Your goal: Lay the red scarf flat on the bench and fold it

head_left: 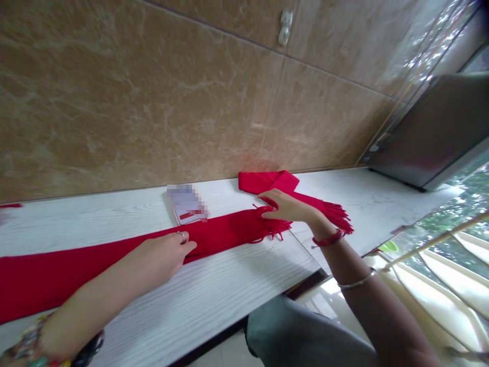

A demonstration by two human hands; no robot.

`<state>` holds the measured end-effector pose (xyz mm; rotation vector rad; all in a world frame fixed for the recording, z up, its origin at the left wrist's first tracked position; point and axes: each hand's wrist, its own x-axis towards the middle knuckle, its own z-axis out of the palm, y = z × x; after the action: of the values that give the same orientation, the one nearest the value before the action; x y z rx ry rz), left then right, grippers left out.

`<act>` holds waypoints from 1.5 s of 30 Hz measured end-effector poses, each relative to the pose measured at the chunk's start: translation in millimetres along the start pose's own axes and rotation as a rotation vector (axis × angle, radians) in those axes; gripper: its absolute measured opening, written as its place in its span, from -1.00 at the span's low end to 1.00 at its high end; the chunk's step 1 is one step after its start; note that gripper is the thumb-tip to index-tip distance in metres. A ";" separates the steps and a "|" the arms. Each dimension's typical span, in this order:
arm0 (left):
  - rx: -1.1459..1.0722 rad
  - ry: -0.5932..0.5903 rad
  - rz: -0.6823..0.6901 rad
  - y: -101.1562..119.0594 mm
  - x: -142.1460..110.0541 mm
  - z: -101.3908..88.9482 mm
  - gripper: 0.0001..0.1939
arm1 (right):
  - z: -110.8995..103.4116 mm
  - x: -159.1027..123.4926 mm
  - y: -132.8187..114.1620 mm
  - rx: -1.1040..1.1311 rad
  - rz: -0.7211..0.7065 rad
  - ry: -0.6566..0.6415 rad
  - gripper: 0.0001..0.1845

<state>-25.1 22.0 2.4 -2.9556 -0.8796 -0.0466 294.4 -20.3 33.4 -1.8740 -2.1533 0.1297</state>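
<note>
A long red scarf (225, 229) lies stretched along the white wood-grain counter, its fringe at the right end. My left hand (164, 257), with a ring on one finger, is closed on the scarf about midway; its fingertips are partly hidden. Over the fringe is my right hand (288, 206), thumb and fingers apart, touching or just above the strands. Just behind that hand, a second red scarf (260, 182) lies folded near the wall, its own fringe spread to the right.
A phone (187, 206), partly blurred out, lies on the counter (95, 219) behind the long scarf. A tan marbled wall (153, 102) rises at the back. To the right stands a dark, box-like appliance (431, 132). Rails and greenery show beyond the counter's right edge.
</note>
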 end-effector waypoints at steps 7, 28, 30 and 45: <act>0.126 -0.060 -0.079 25.2 18.6 -11.6 -0.66 | 31.7 -16.3 -51.1 -0.210 -0.069 -0.106 -0.39; 0.224 0.101 0.081 41.1 36.9 -1.0 -0.74 | 8.1 -27.0 6.0 -0.356 -0.080 -0.134 -0.54; 0.230 0.109 0.090 42.8 37.5 -0.9 -0.78 | 10.0 -24.3 -3.3 -0.268 -0.165 -0.096 -0.49; 0.256 0.371 0.064 36.3 38.4 -3.2 -0.86 | 28.7 -6.6 -21.2 -0.260 -0.411 -0.007 -0.65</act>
<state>26.8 12.5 5.7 -2.6122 -0.6817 -0.4290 267.2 -26.7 10.3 -1.5025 -2.6096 -0.2384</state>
